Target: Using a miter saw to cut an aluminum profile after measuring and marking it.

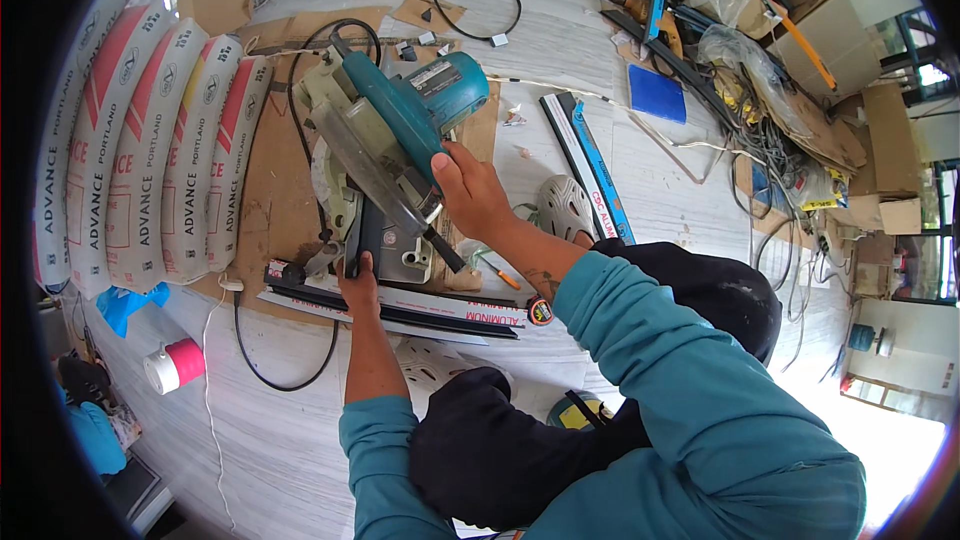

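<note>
A teal chop saw [450, 85] with a clear guard stands on cardboard in front of me. My right hand [468, 195] is closed on its teal handle. My left hand [358, 280] grips a dark profile [370, 235] lying in the saw's base, below the guard; its far end is hidden under the saw head. Long black and white-labelled strips [420, 305] lie crosswise just under the base, near my left hand. A tape measure [539, 311] lies at their right end, and a pencil-like orange tool [505, 278] is close by.
Stacked sacks [140, 150] stand left, beside a pink-and-white spool [175, 366]. A blue-labelled profile [600, 185] lies right of the saw, near a blue square [655, 92]. Cables, boards and boxes [870, 140] crowd the upper right. My legs and shoes are below and right.
</note>
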{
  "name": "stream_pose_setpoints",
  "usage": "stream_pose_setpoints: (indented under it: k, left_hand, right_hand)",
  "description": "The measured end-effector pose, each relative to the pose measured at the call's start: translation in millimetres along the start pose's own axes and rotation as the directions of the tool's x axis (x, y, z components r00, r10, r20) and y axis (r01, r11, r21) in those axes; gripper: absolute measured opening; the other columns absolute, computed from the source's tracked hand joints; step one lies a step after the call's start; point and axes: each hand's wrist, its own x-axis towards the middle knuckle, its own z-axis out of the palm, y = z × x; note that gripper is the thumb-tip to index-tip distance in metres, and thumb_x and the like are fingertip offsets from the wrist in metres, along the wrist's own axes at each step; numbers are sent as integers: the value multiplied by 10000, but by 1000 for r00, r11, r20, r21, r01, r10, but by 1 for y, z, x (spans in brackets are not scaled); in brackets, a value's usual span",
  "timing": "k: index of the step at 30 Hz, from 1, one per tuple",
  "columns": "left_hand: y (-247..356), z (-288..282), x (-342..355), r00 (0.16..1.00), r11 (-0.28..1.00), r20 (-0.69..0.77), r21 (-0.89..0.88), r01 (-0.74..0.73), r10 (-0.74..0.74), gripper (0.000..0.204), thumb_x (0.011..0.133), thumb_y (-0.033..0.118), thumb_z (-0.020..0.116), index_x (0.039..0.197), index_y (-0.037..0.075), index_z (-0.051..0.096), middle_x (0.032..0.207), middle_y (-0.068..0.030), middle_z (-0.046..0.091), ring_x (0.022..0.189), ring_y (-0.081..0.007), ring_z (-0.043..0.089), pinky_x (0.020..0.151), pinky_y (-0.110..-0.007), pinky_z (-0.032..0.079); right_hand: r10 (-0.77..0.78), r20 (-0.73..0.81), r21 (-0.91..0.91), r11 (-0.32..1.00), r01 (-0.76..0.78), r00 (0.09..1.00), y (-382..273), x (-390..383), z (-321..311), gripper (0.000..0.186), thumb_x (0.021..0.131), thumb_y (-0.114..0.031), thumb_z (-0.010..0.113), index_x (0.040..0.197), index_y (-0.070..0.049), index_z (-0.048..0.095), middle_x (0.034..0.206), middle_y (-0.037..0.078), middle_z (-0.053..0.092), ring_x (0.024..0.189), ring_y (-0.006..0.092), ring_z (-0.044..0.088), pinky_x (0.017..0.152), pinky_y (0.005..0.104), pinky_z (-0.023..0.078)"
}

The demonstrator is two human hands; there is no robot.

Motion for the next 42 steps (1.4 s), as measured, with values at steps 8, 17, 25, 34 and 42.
stream_pose_setpoints:
  k: [8, 17, 25, 34, 42]
  left_hand:
    - [-9, 5, 6, 1000, 996, -8, 87, 10, -9, 575, 828, 404, 741, 1276, 90, 566, 1196, -96, 665, 1120, -308, 610, 969, -424, 408]
    - [-30, -2, 16, 998, 987, -10, 151, 59, -58, 671, 801, 515, 717, 1355, 192, 521, 1280, -47, 635, 1228, -351, 542, 1015, -681, 216]
    - [-2, 14, -6, 976, 933, -59, 284, 219, -211, 745, 788, 556, 702, 1425, 257, 457, 1378, -75, 564, 1285, -404, 482, 1028, -754, 95]
    - [22, -20, -11, 971, 910, -83, 338, 239, -224, 828, 762, 625, 689, 1449, 247, 420, 1431, -78, 511, 1300, -397, 469, 1025, -754, 115]
    - [10, -95, -84, 952, 985, 255, 24, 171, -171, 525, 866, 418, 704, 1238, 52, 644, 1088, -66, 683, 959, -174, 618, 859, -279, 469]
  right_hand:
    - [-28, 8, -40, 999, 28, 1000, 10, 2, -2, 475, 1009, -399, 425, 1154, 37, 546, 646, 98, 604, 549, 206, 613, 523, 324, 463]
    - [0, 7, 6, 1000, 0, 1000, 19, -2, 5, 434, 994, -412, 445, 1138, -22, 570, 690, 193, 603, 679, 402, 622, 623, 450, 459]
    - [-7, -3, -59, 998, 7, 1000, 11, 0, -1, 460, 1006, -425, 415, 1065, 0, 581, 739, 203, 619, 728, 391, 634, 661, 455, 463]
    - [-39, 75, -530, 845, 73, 996, -158, 103, 10, 590, 1001, -519, 297, 1037, -17, 607, 1009, 348, 615, 999, 519, 579, 898, 549, 446]
    - [-361, 185, -722, 581, 376, 914, -165, 139, 18, 398, 983, -305, 340, 929, 16, 568, 910, 300, 658, 911, 507, 624, 852, 543, 503]
